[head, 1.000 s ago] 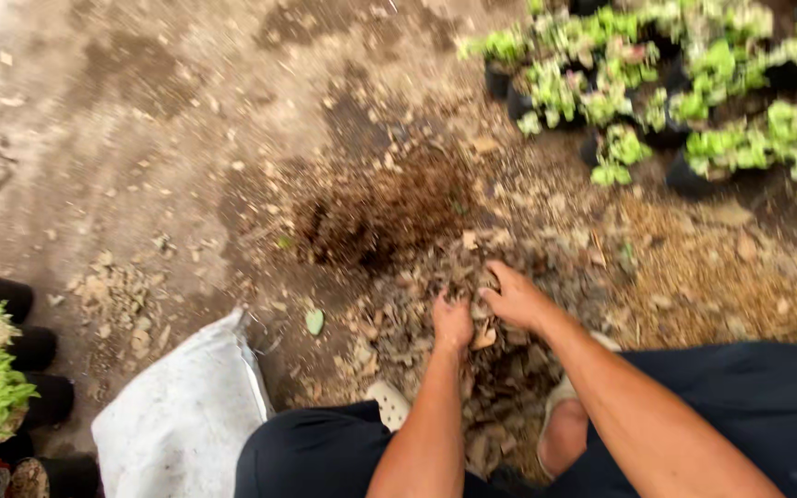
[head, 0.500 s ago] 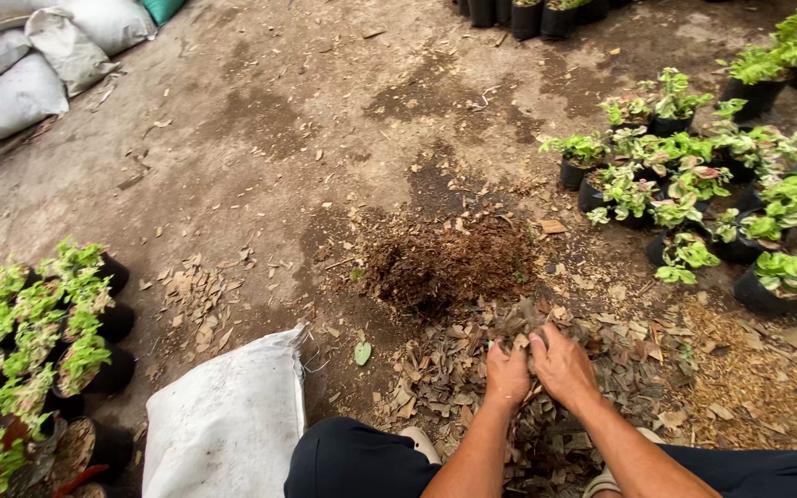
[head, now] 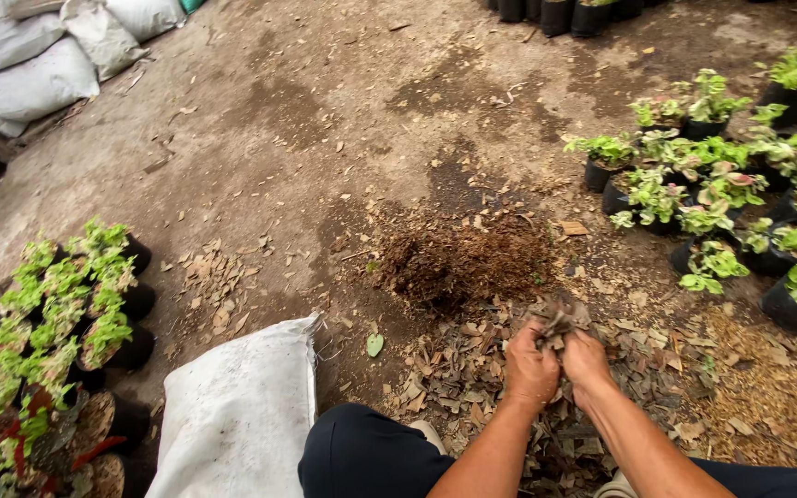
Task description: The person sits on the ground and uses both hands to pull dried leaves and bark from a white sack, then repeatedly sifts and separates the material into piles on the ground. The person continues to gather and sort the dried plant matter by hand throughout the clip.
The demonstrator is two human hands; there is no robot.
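Here, lap: our dark trousers (head: 362,456) fill the bottom edge, knees apart, with our forearms reaching out between them.
Left hand: our left hand (head: 529,367) is curled shut on a clump of dry leaves (head: 557,323), fingers folded in tight.
Right hand: our right hand (head: 586,357) presses against the left one, knuckle to knuckle, its fingers closed on the same clump, which sticks up above both fists.
Ground under the hands: a litter of brown leaf scraps (head: 454,369) spreads around and below our wrists.
Left of us: a white sack (head: 237,415) lies just beside our left knee, with one green leaf (head: 374,344) between it and the litter.
Just ahead: a mound of dark brown soil mix (head: 463,263) sits right beyond our fists, the nearest thing in front of them.
Far left: potted green seedlings (head: 57,314) in black bags stand in a cluster, well apart from our hands.
Right: more potted plants (head: 712,198) crowd the right side, near the mound.
Farthest: filled white sacks (head: 39,55) are stacked in the top left corner, and a row of black pots (head: 555,14) lines the top edge across the bare concrete floor (head: 325,111).
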